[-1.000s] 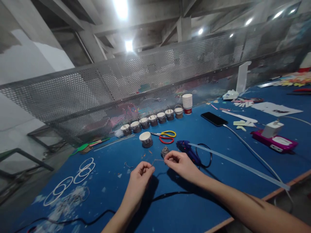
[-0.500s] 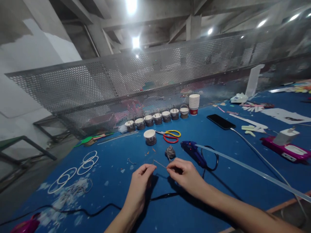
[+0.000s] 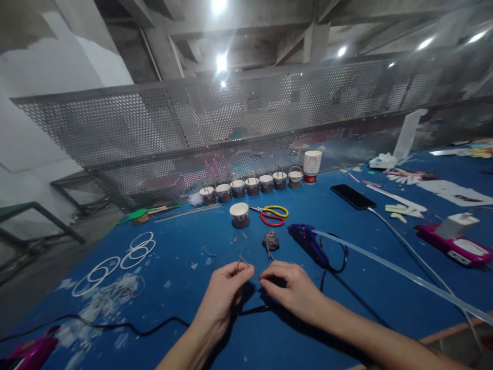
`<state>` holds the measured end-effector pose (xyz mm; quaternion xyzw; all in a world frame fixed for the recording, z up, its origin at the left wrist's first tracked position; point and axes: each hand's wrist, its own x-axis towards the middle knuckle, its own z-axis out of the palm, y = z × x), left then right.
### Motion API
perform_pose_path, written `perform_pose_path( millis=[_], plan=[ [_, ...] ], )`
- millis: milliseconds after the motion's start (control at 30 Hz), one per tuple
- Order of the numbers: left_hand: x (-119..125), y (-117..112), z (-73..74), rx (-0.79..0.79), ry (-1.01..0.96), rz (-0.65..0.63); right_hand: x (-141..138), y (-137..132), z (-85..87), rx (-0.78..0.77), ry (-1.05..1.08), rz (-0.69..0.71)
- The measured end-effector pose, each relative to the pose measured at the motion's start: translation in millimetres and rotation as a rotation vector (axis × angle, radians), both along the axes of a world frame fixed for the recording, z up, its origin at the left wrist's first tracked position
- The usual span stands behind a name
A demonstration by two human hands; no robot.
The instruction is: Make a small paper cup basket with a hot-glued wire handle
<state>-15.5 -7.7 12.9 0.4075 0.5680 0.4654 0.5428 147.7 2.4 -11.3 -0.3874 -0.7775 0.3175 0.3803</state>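
My left hand [image 3: 225, 290] pinches a thin grey string [image 3: 240, 258], a short end of it rising above the thumb and forefinger. Close to its right, my right hand [image 3: 288, 285] has thumb and fingertips drawn together; what lies in them, if anything, I cannot make out. A small ball of grey yarn [image 3: 271, 240] rests just beyond the right hand. Behind it lie scissors [image 3: 274, 216] with red and yellow handles. A paper cup [image 3: 240, 216] wrapped in grey stands beside the scissors. Right of the yarn sits a blue glue gun [image 3: 308, 244] with a long glue stick in it.
Several grey-wrapped cups [image 3: 252, 187] line the perforated metal screen [image 3: 231, 123], beside a stack of paper cups [image 3: 312, 167]. White rings [image 3: 96, 276] lie at left. A phone [image 3: 352, 197] with its cable, a magenta power strip [image 3: 454, 246] and paper scraps lie at right.
The string stretched between both hands no longer spans them; it now bends up at my left fingers. My left hand has turned slightly and its fingertips moved right. The view has shifted slightly.
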Motion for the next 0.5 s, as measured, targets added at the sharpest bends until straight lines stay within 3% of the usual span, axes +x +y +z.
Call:
perform_pose_path(
  millis=[133,267,333,500],
  plan=[
    [-5,3,3.2,0.038,0.060,0.029,37,-4,8.0,0.136,-0.130,-0.093],
    [-8,6,4.5,0.031,0.069,0.040,84,7,8.8,0.056,-0.423,-0.490],
    [-6,5,5.5,0.021,0.066,0.020,98,22,6.9,0.006,-0.467,-0.598],
    [-2,1,9.5,-0.006,0.041,-0.030,93,65,-7.9,-0.143,-0.293,-0.379]
  ],
)
